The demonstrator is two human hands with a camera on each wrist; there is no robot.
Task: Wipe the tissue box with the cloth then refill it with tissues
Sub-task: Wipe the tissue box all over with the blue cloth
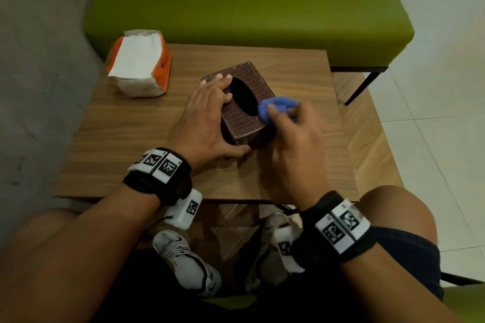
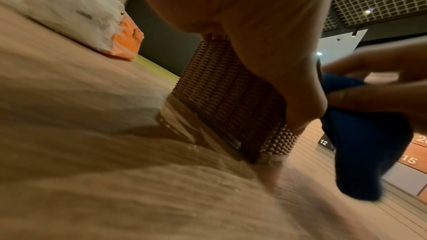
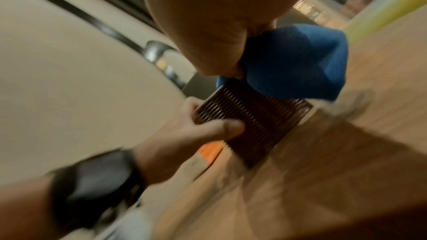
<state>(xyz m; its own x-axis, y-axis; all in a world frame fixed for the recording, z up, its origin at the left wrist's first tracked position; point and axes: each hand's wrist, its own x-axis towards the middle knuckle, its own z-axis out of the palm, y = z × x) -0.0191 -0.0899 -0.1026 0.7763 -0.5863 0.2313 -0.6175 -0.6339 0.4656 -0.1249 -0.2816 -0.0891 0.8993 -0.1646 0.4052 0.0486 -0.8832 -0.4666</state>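
Note:
A brown woven tissue box (image 1: 242,115) with a dark oval opening stands on the wooden table (image 1: 131,139). My left hand (image 1: 210,115) grips it from the left, fingers over the top edge and thumb against the near side. My right hand (image 1: 291,136) holds a bunched blue cloth (image 1: 275,109) against the box's right top edge. In the left wrist view the box wall (image 2: 226,94) and the cloth (image 2: 365,143) show beside my thumb. The right wrist view is blurred; the cloth (image 3: 295,61) sits on the box (image 3: 251,121).
An opened orange and white tissue pack (image 1: 140,63) lies at the table's far left corner. A green bench (image 1: 249,2) runs behind the table. A grey wall is on the left and white floor tiles on the right. My knees and shoes are below the near edge.

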